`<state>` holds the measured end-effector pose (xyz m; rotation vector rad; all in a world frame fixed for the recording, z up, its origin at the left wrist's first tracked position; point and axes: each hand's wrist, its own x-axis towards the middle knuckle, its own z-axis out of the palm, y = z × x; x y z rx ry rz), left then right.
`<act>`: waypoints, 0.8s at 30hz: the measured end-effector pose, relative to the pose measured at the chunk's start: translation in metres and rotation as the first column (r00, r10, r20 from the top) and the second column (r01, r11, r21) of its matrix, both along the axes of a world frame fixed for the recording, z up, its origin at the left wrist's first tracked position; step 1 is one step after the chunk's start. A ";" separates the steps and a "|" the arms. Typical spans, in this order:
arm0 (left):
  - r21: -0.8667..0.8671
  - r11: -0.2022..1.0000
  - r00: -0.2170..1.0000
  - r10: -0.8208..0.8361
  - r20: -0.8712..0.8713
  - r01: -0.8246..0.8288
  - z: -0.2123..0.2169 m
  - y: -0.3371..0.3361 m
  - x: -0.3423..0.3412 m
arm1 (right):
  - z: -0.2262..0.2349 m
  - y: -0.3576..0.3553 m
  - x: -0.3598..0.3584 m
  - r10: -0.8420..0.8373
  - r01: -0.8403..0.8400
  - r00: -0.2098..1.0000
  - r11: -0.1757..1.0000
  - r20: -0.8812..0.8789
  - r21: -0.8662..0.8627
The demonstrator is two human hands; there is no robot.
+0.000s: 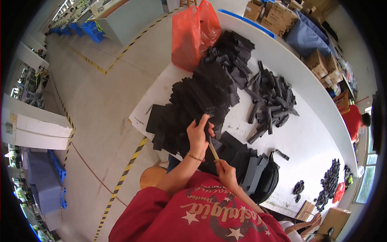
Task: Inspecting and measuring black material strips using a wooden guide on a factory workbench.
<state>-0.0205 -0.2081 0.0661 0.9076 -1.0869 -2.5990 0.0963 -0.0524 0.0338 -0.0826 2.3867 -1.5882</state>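
Two hands of mine are busy mid-frame: my left hand (197, 136) has its fingers curled tight on a black piece (207, 131), and my right hand (226, 173) grips a tan stick (213, 151). The stick's top meets the black piece, beside a big dark pile (193, 97) on the white table (312, 131).

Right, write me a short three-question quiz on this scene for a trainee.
1. Multiple choice: what does the person's right grip hold? A) scissors B) a pale stick C) a roll of tape
2. True or false: the left grip is empty.
3. Fill in the colour: the plastic bag at the far end of the white table, beside the heaped black pieces, is ____.

Key:
1. B
2. False; it holds a dark piece.
3. Red
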 end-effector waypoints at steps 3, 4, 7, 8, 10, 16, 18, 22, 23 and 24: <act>-0.067 0.998 0.999 -0.018 0.037 0.021 0.016 -0.011 -0.006 | 0.021 0.019 0.008 0.047 -0.051 0.993 0.998 0.112 0.032; -0.076 0.997 1.000 -0.007 -0.007 0.006 0.016 -0.026 -0.012 | 0.024 0.031 0.017 0.093 -0.096 0.982 0.995 0.167 0.011; -0.065 0.993 0.990 -0.101 -0.100 0.095 0.017 -0.032 -0.024 | 0.045 0.055 0.030 0.173 -0.174 0.983 0.985 0.054 0.008; -0.020 0.996 0.992 -0.086 -0.096 0.084 0.019 -0.028 -0.022 | 0.060 0.059 0.026 0.168 -0.186 0.977 0.973 0.132 0.136; 0.066 0.994 0.995 -0.084 -0.053 0.087 0.022 -0.015 -0.026 | 0.062 0.066 0.025 0.081 -0.063 0.995 0.969 -0.064 0.241; 0.179 0.983 0.999 -0.029 -0.033 0.035 0.016 0.028 -0.021 | 0.064 0.004 -0.037 -0.359 0.316 0.918 0.919 -0.169 -0.237; 0.177 0.984 1.000 -0.024 0.011 0.021 0.014 0.032 -0.018 | 0.056 -0.002 -0.063 -0.306 0.256 0.911 0.945 -0.276 -0.203; 0.145 0.989 0.999 0.018 0.030 -0.022 0.014 0.028 -0.013 | 0.059 -0.003 -0.078 -0.195 0.155 0.914 0.978 -0.356 -0.139; 0.143 0.989 0.999 0.025 0.034 -0.029 0.015 0.025 -0.013 | 0.058 -0.002 -0.079 -0.192 0.147 0.939 0.974 -0.284 -0.171; -0.006 0.998 0.998 -0.066 -0.023 0.066 0.018 0.021 -0.015 | 0.052 -0.001 -0.082 -0.190 0.142 0.942 0.973 -0.276 -0.184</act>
